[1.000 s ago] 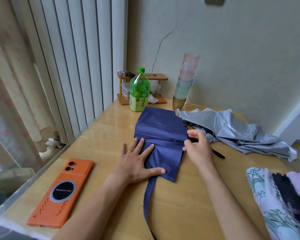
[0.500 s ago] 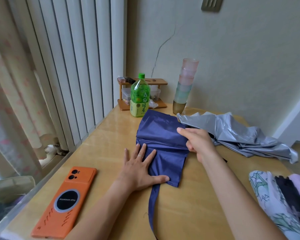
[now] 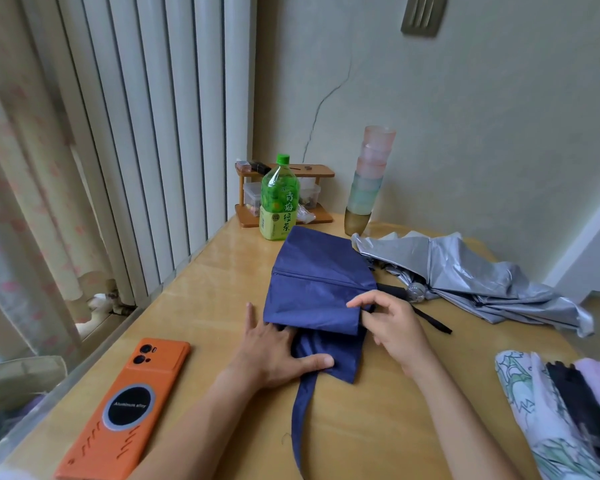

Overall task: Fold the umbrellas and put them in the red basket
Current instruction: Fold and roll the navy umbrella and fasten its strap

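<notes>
Pressing flat with open fingers, left hand (image 3: 274,355) pins blue umbrella (image 3: 319,278) on table (image 3: 201,306) just before bottle (image 3: 279,199); right hand (image 3: 392,327) pinches its folded edge. Cloth looks thin, limp, slippery; best gripped along seams.

The left hand (image 3: 278,355) lies flat on the blue umbrella (image 3: 316,282), fingers under its folded flap. The right hand (image 3: 392,327) pinches the flap's right edge. A silver umbrella (image 3: 465,271) lies just beside it, a phone (image 3: 125,407) at the left of the table (image 3: 205,296).
</notes>
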